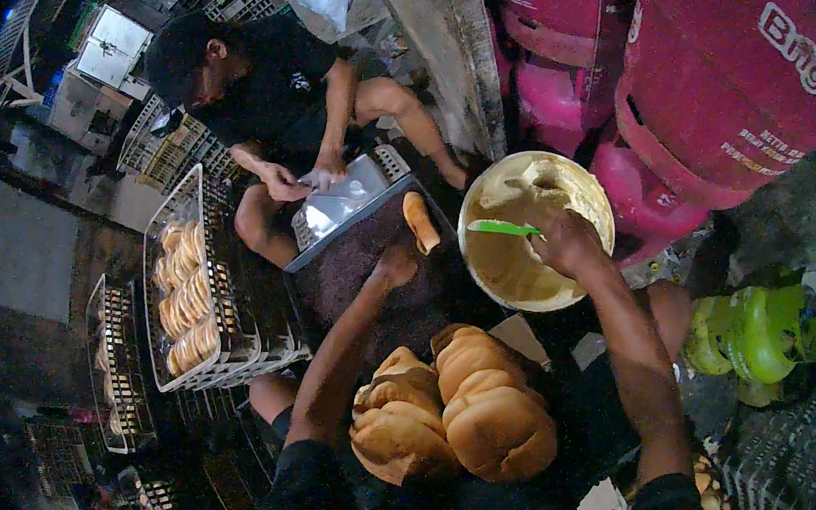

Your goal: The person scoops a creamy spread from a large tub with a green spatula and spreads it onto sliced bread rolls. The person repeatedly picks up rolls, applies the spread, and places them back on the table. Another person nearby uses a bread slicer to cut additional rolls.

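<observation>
My left hand point(399, 266) is closed on an elongated bread roll point(421, 222), held upright with its pale side turned toward the bucket. In my right hand point(568, 243) is a green spreading knife point(502, 227), its blade pointing left. That hand is over a round white bucket point(466, 252) partly filled with pale yellow cream point(516, 192). Beneath my left hand lies a mass of dark brown granules point(339, 282), perhaps sprinkles. Two rows of golden buns point(488, 395) are stacked close to my body, between my forearms.
Across from me a person point(236, 84) works with both hands above a shiny grey box point(354, 199). White plastic crates point(186, 280) of buns stand at left. Large pink gas cylinders point(718, 99) rise behind the bucket; small green cylinders point(761, 336) are at right.
</observation>
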A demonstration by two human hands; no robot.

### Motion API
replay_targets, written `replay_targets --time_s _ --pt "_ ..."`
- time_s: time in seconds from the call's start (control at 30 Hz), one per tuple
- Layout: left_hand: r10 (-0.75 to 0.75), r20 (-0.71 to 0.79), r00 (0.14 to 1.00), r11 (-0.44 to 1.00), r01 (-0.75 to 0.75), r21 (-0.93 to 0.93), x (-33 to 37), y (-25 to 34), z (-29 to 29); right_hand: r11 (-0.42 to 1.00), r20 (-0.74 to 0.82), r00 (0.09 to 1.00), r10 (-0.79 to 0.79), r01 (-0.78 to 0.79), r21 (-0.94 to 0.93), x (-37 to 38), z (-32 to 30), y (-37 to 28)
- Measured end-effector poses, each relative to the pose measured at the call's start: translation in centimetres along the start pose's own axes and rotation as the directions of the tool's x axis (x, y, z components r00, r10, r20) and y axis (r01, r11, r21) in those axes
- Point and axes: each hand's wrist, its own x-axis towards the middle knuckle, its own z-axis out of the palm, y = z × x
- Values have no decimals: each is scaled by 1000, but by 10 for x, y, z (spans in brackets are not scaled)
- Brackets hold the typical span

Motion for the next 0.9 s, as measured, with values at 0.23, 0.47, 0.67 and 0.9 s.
replay_targets --time_s 0.23,0.47,0.67,0.9 --pt "-96 -413 905 904 -95 -418 -267 189 -145 973 127 966 225 -216 -86 -30 -4 7" --pt "-32 -654 756 998 -13 -63 -424 216 28 936 114 940 322 -333 109 6 26 -30" --pt "71 -572 817 982 44 184 -388 240 -29 819 271 893 359 -441 367 13 96 11" --pt "125 -329 936 978 -172 -118 -379 225 -89 853 485 859 165 -371 368 -1 20 1"
